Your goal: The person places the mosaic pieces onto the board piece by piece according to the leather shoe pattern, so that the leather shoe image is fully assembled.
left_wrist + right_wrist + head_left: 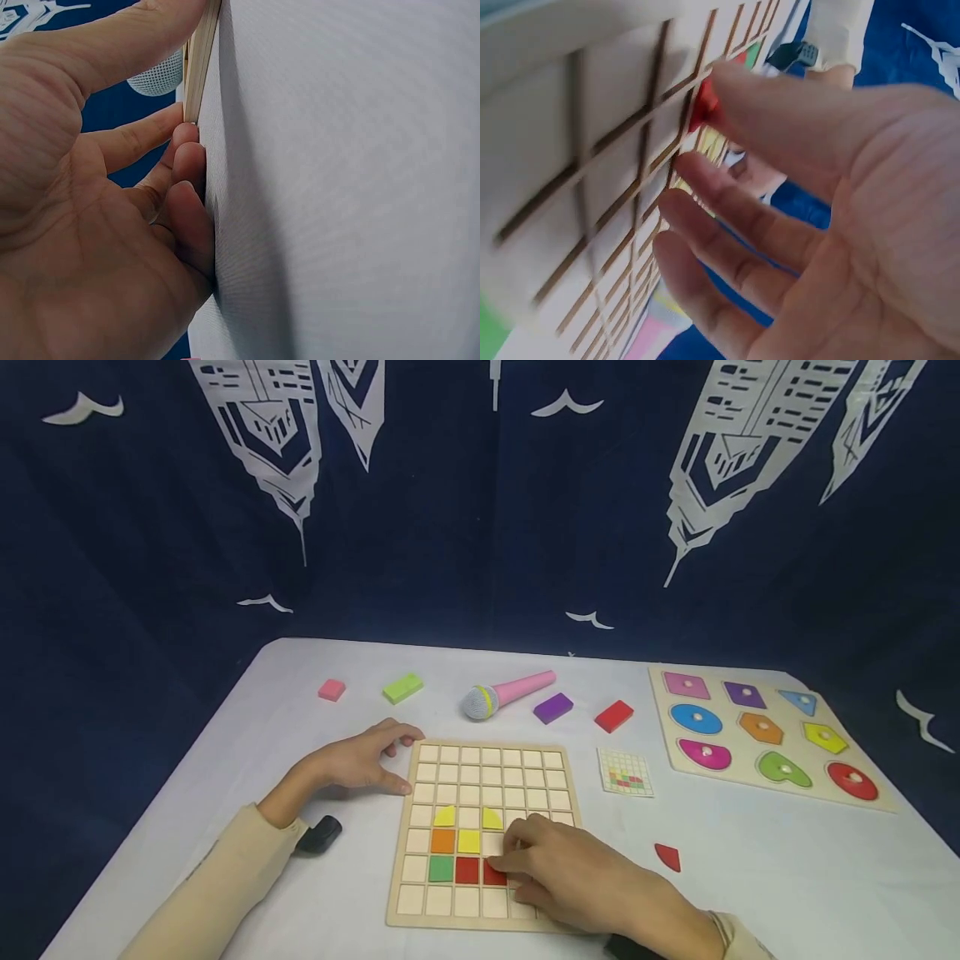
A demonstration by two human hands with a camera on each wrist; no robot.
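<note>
Head view: bright, even overhead light; white table [750,877] mildly glaring, soft short shadows under both hands. Slight wide-angle bending toward edges. Wrist views: close skin blurred, grid board [592,187] soft, out of focus.

No readable words, numbers, labels or brand names appear in any of the three views. The dark blue curtain [480,510] carries only white drawings of towers and birds, with no lettering. The small card [626,772] on the table [787,860] shows a grid of coloured squares, too small to tell any print. The grid board [491,777] and the shape board [765,731] bear no writing.
</note>
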